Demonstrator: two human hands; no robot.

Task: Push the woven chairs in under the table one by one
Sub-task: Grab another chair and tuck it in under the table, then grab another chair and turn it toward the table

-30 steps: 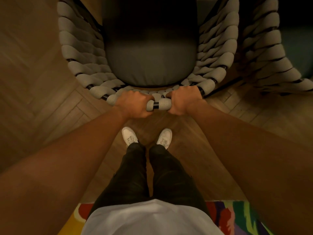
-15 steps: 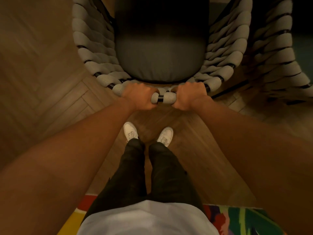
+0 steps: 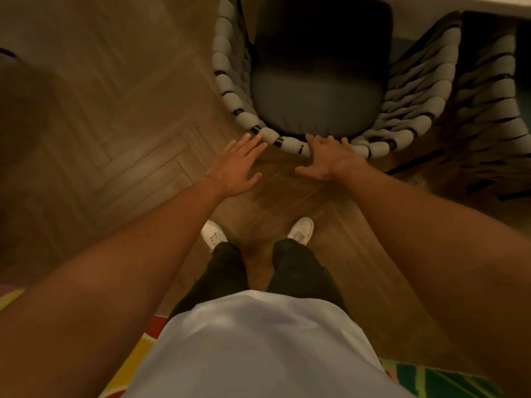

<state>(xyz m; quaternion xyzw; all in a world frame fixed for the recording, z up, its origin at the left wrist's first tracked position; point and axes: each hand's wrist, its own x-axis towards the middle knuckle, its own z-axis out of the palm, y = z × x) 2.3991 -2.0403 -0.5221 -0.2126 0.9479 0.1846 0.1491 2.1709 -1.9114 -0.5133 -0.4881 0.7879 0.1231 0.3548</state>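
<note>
Both hands flat and unclenched, gripping nothing: my left hand touches the woven chair at its rope back with the fingertips, my right hand rests its fingers on the same back rail. Beyond my fingers the seat cushion runs under the table edge, so this one looks nearly home. A second woven chair sits right of my right hand; I can't tell how many remain.

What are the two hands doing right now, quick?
Left hand: open, fingers straight, fingertips at the chair rim, gripping nothing.
Right hand: open, fingers spread over the rim, gripping nothing.
</note>
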